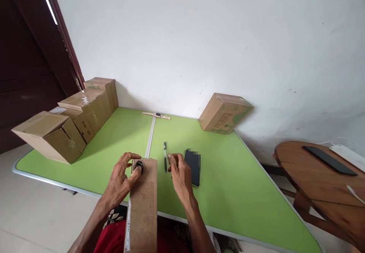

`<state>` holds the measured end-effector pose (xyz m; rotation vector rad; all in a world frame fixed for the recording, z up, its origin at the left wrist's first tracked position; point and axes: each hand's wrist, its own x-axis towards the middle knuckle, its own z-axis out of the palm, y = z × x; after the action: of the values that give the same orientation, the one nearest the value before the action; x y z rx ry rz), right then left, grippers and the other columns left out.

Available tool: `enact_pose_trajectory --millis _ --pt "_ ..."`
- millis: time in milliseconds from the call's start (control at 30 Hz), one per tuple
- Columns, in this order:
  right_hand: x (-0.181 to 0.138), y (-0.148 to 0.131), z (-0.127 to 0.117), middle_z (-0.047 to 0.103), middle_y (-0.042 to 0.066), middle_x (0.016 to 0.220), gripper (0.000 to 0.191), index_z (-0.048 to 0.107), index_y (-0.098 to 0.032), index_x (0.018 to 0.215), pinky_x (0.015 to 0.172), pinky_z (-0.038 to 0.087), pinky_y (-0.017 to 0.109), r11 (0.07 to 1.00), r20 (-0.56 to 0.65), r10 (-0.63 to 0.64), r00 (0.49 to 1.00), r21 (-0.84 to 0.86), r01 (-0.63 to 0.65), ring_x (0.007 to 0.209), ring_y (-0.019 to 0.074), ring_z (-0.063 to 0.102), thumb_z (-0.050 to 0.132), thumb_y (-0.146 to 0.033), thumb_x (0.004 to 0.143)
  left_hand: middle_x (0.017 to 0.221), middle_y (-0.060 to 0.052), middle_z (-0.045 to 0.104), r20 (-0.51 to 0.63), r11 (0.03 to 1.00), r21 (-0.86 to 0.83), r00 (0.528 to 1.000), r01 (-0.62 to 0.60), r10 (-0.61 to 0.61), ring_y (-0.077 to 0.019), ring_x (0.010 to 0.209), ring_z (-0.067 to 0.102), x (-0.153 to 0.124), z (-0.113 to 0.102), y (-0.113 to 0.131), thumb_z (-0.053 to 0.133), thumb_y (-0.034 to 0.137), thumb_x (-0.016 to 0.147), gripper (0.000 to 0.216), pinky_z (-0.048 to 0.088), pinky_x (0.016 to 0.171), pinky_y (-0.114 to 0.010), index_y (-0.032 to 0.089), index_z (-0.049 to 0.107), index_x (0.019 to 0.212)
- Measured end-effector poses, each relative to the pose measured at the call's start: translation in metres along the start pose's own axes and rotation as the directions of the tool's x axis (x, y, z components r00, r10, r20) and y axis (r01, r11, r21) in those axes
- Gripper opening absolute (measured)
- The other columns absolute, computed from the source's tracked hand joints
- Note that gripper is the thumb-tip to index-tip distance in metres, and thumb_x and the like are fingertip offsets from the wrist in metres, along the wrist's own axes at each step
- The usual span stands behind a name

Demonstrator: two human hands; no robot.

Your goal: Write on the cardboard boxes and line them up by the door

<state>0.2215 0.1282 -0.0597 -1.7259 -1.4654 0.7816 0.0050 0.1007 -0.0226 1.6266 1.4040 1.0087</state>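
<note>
A long narrow cardboard box (144,207) rests upright in front of me, reaching from my lap over the table's near edge. On its far end sits a small, round, dark ring-shaped thing (139,167), perhaps a tape roll. My left hand (121,179) grips it, thumb on the ring and fingers bent around the box's far left corner. To the right of the box, my right hand (181,173) is closed, its thumb and fingertips pinched together; whatever may be in them is too small to name. A black pen (165,157) lies beside those fingers, and a dark phone (194,169) is just right of that hand.
Several cardboard boxes (94,110) line the left side of the green table (228,192). Another printed box (225,114) leans at the back right. A pink-strapped watch (157,115) lies by the wall. To the right stands a wooden table (319,177) with a dark flat device (329,160).
</note>
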Motion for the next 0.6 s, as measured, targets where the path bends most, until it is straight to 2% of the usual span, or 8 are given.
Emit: enact_pose_trajectory --millis 33,100,200,267,333,433,533,600 --pt "0.009 0.008 0.002 0.073 0.012 0.088 0.041 0.065 -0.021 0.098 0.074 0.049 0.037 0.995 0.000 0.041 0.999 -0.091 -0.041 0.082 0.0288 0.070 0.044 -0.055 0.106 0.133 -0.011 0.063 -0.005 1.000 0.003 1.000 0.002 -0.002 -0.0348 0.117 0.062 0.001 0.000 0.001 0.055 0.045 0.097 0.028 0.054 0.092 -0.050 0.027 0.066 0.116" --pt "0.026 0.021 0.009 0.070 0.011 0.080 0.025 0.061 -0.022 0.083 0.073 0.044 0.037 0.979 0.019 0.106 0.994 -0.180 -0.101 0.082 0.0308 0.069 0.060 -0.041 0.100 0.124 -0.010 0.066 -0.036 1.000 0.005 0.999 -0.022 0.023 -0.0334 0.114 0.063 0.003 0.002 0.002 0.056 0.041 0.094 0.024 0.053 0.095 -0.051 0.026 0.067 0.110" --pt "0.046 0.031 0.020 0.071 0.013 0.089 0.013 0.060 -0.021 0.086 0.074 0.043 0.035 0.956 0.014 0.191 0.982 -0.229 -0.183 0.091 0.0299 0.068 0.067 -0.028 0.095 0.114 -0.009 0.069 -0.115 0.998 0.002 0.991 -0.063 0.063 -0.0314 0.109 0.064 0.006 0.010 0.003 0.054 0.038 0.092 0.021 0.052 0.097 -0.051 0.024 0.067 0.103" --pt "0.057 0.034 0.024 0.070 0.007 0.089 0.015 0.060 -0.020 0.086 0.076 0.046 0.034 0.956 0.033 0.226 0.974 -0.201 -0.215 0.088 0.0240 0.066 0.068 -0.028 0.095 0.109 -0.008 0.069 -0.154 0.996 0.002 0.984 -0.087 0.087 -0.0302 0.106 0.064 0.007 0.013 0.001 0.053 0.037 0.092 0.021 0.053 0.096 -0.050 0.024 0.067 0.101" --pt "0.063 0.034 0.023 0.065 0.002 0.080 0.025 0.058 -0.020 0.077 0.073 0.047 0.033 0.967 0.076 0.236 0.969 -0.116 -0.227 0.077 0.0192 0.063 0.071 -0.033 0.093 0.105 -0.008 0.070 -0.178 0.995 0.008 0.978 -0.104 0.104 -0.0298 0.103 0.065 0.008 0.015 0.000 0.053 0.036 0.090 0.021 0.053 0.094 -0.048 0.023 0.067 0.097" --pt "0.061 0.030 0.011 0.057 -0.001 0.063 0.039 0.050 -0.024 0.066 0.058 0.042 0.030 0.968 0.164 0.187 0.969 0.135 -0.210 0.060 0.0173 0.057 0.071 -0.048 0.088 0.102 -0.008 0.071 -0.200 0.994 0.005 0.974 -0.107 0.105 -0.0298 0.100 0.066 0.009 0.014 -0.003 0.054 0.035 0.088 0.019 0.054 0.090 -0.047 0.022 0.067 0.093" --pt "0.041 0.014 -0.009 0.061 -0.001 0.067 0.046 0.050 -0.026 0.077 0.050 0.040 0.028 0.883 0.189 0.081 0.979 0.443 -0.158 0.055 0.0159 0.056 0.067 -0.069 0.081 0.101 -0.007 0.071 -0.204 0.995 -0.015 0.975 -0.094 0.089 -0.0289 0.098 0.066 0.010 0.015 -0.004 0.053 0.034 0.089 0.018 0.054 0.086 -0.044 0.022 0.066 0.093" --pt "0.022 -0.004 -0.019 0.066 -0.001 0.074 0.052 0.051 -0.027 0.087 0.051 0.043 0.027 0.798 0.171 0.020 0.985 0.591 -0.119 0.058 0.0151 0.059 0.068 -0.075 0.076 0.101 -0.007 0.071 -0.201 0.995 -0.022 0.976 -0.092 0.086 -0.0285 0.097 0.066 0.011 0.017 -0.005 0.052 0.033 0.090 0.017 0.053 0.084 -0.042 0.022 0.065 0.094"
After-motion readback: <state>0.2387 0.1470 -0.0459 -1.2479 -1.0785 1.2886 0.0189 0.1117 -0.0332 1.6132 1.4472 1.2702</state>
